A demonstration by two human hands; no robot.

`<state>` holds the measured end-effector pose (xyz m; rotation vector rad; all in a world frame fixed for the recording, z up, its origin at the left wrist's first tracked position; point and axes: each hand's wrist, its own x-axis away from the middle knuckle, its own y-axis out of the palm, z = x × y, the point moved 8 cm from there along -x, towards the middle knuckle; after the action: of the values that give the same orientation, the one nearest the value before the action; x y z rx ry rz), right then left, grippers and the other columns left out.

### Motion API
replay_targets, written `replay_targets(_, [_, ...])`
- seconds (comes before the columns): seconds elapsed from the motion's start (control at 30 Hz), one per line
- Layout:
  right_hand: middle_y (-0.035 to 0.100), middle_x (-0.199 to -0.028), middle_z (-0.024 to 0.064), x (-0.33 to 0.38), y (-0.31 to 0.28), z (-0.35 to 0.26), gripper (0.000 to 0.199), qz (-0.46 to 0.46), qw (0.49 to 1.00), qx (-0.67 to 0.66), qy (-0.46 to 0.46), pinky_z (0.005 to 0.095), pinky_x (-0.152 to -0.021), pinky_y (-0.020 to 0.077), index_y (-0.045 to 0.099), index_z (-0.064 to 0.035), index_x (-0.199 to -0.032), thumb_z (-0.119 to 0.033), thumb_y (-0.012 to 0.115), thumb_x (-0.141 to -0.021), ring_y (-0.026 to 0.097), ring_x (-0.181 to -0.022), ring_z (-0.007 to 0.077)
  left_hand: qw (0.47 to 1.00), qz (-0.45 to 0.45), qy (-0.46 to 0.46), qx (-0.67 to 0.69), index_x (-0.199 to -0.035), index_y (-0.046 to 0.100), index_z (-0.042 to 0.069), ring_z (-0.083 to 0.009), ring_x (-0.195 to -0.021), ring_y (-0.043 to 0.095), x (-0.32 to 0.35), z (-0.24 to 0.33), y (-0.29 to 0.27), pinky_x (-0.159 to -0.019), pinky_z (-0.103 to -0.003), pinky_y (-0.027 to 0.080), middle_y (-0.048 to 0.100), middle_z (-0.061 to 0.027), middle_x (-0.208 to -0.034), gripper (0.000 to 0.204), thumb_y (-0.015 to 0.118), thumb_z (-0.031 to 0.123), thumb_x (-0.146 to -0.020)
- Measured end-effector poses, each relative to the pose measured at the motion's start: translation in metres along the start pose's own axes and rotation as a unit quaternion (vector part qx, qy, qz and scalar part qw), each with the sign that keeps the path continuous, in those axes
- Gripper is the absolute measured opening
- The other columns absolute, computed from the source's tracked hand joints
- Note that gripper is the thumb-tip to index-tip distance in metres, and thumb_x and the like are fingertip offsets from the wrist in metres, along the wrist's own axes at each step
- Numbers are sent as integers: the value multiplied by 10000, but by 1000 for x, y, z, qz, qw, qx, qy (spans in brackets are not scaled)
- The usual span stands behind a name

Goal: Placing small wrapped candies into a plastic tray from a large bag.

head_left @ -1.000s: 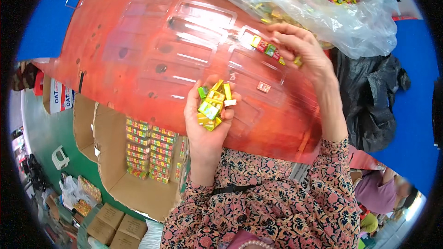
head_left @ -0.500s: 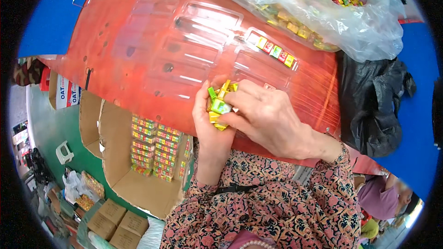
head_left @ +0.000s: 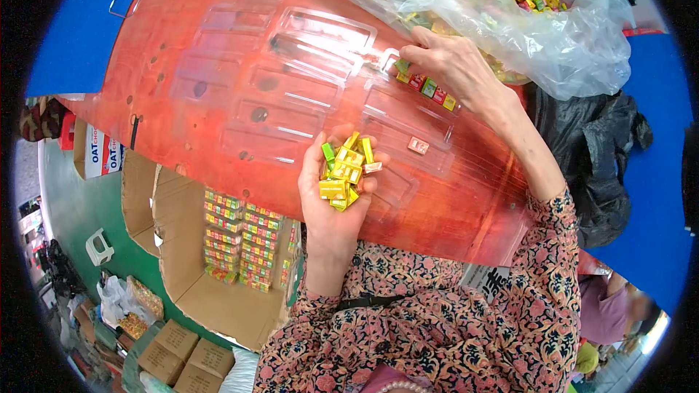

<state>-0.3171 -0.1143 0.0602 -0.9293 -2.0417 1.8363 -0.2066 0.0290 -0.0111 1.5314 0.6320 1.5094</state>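
you wear a long-sleeved floral garment (head_left: 415, 320), its dark navy ground crowded with pink blossoms and curling cream and peach leaf shapes. your left sleeve (head_left: 314, 302) and your right sleeve (head_left: 551, 247) carry the same print and stop on the forearm. a narrow black strap (head_left: 368, 300) crosses your front. at your neck sit a plain mauve cloth (head_left: 380, 375) and a string of pale, round, pearl-like beads (head_left: 400, 387). your left fingers (head_left: 311, 167) and right fingers (head_left: 429, 53) are bare.
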Motion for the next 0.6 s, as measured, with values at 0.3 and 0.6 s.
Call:
replay_targets(0.3, [500, -793, 105, -7, 18, -3, 147, -28, 997, -66, -16, 362, -620, 443, 613, -86, -892, -67, 527, -775, 559, -727, 276, 1000, 2, -9, 15, -1057, 553, 48, -307, -829, 532, 0, 0, -1, -464, -253, 491, 530, -208, -1001, 345, 409, 326, -913])
replay_targets(0.6, [544, -773, 100, -6, 5, 8, 97, 18, 981, -193, 20, 324, -608, 433, 621, -18, -869, -58, 582, -790, 558, -702, 231, 999, -20, -22, 19, -1072, 549, 50, -302, -831, 524, -3, 1, 0, -465, -260, 488, 518, -209, -1003, 353, 404, 330, -914])
